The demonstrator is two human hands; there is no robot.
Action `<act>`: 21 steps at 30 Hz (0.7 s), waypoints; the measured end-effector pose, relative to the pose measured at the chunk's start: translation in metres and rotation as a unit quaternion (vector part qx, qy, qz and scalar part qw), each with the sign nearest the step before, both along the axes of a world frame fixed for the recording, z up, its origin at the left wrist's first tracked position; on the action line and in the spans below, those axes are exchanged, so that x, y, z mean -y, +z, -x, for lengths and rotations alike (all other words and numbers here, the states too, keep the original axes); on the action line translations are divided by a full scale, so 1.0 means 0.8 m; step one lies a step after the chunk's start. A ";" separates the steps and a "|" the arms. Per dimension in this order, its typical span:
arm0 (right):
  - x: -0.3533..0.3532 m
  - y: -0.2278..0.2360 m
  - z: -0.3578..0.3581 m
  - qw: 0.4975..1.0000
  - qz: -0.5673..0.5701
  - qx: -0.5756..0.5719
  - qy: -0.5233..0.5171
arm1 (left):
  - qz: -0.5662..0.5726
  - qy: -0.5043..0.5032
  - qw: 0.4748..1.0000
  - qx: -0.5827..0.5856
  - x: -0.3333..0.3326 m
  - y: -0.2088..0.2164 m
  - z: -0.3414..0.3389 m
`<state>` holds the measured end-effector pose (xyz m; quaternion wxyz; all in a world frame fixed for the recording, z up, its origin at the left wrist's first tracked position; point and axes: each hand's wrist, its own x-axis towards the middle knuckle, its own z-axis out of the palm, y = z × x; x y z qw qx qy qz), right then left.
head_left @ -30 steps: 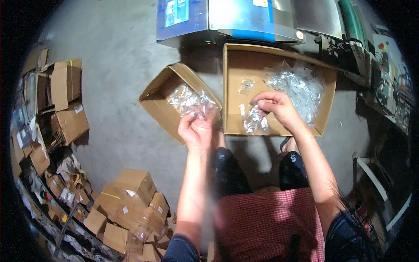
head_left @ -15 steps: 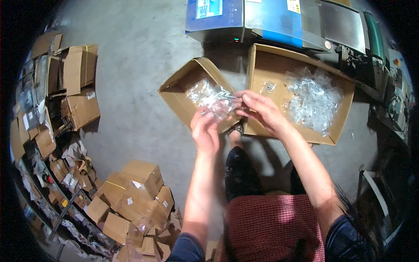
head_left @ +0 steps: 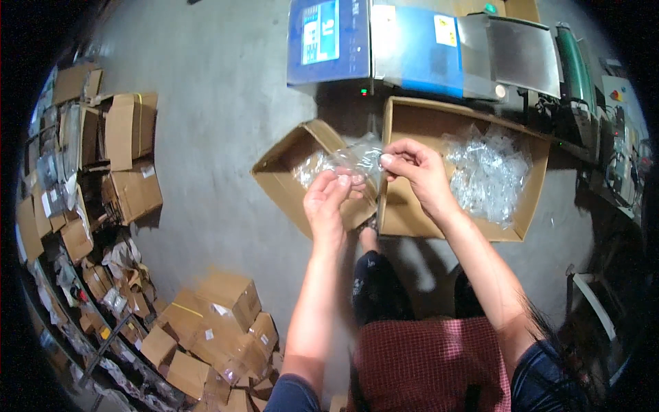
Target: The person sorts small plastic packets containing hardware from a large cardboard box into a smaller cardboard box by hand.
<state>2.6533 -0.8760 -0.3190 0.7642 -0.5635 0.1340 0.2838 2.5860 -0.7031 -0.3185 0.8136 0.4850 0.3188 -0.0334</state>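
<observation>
Between my two hands a clear plastic bag (head_left: 364, 156) is held up over the gap between two open cardboard boxes. My left hand (head_left: 328, 199) pinches its lower left side, and my right hand (head_left: 415, 168) grips its right edge between thumb and fingers. Small items seem to lie inside the bag, too small to name. Below and left stands the smaller box (head_left: 281, 189), with shiny clear plastic in it, partly hidden by my hands. The larger shallow box (head_left: 412, 223) on the right holds a heap of clear plastic bags (head_left: 487, 175).
A blue and silver machine (head_left: 412, 55) with a lit screen (head_left: 320, 31) stands beyond the boxes. Cardboard boxes (head_left: 220, 316) are piled at the lower left, beside a loaded shelf rack (head_left: 103, 343). A green roller (head_left: 573, 65) sits at the far right.
My hands have spread the bag out and lifted it toward the upright. The whole view has shifted, showing more of the machine. The small cluster on the larger box's left side is no longer visible.
</observation>
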 end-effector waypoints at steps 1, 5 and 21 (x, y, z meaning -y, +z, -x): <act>0.007 -0.003 -0.003 1.000 -0.008 -0.014 -0.025 | -0.002 0.013 1.000 -0.006 0.003 0.002 -0.014; 0.063 -0.036 0.003 0.994 0.043 -0.048 -0.091 | -0.025 -0.005 0.999 0.027 0.019 0.015 -0.100; 0.244 -0.269 0.108 0.819 0.518 0.067 0.237 | -0.099 -0.274 0.944 -0.157 0.197 -0.125 -0.043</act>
